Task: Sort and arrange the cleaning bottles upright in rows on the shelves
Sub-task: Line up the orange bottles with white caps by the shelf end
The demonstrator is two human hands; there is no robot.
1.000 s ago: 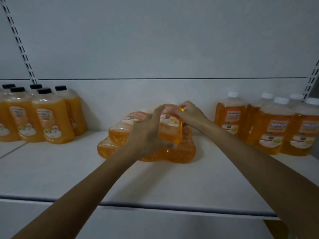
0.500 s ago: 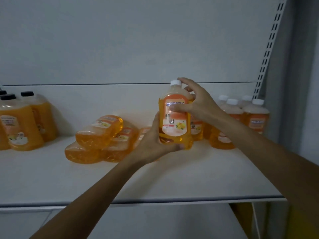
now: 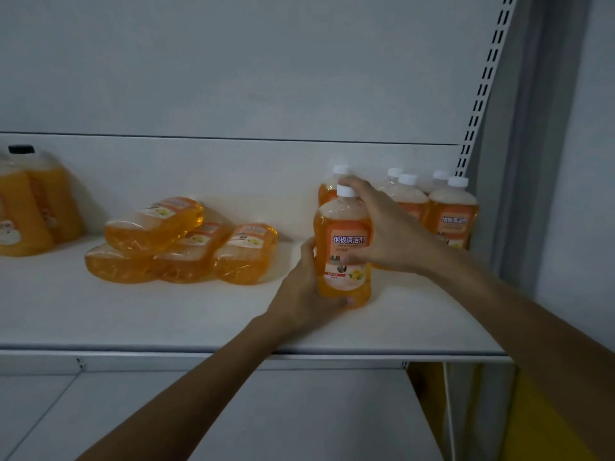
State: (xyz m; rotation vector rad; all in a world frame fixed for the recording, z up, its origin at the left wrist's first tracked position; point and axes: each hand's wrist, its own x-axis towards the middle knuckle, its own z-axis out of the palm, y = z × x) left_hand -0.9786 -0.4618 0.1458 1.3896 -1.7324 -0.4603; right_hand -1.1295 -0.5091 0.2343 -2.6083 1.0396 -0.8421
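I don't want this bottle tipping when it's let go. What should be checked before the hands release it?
1. Upright: ok. The held bottle stands vertical, white cap on top.
2. Grip: ok. The left hand wraps its lower body and the right hand holds its upper part.
3. Base flat on the shelf: cannot tell. The left hand hides the bottom edge.
4. Right group: ok. The white-capped row just behind has the same cap and label.
5. Label facing front: ok.
6. Sorting finished: not ok. Four lying bottles remain on their sides further left.
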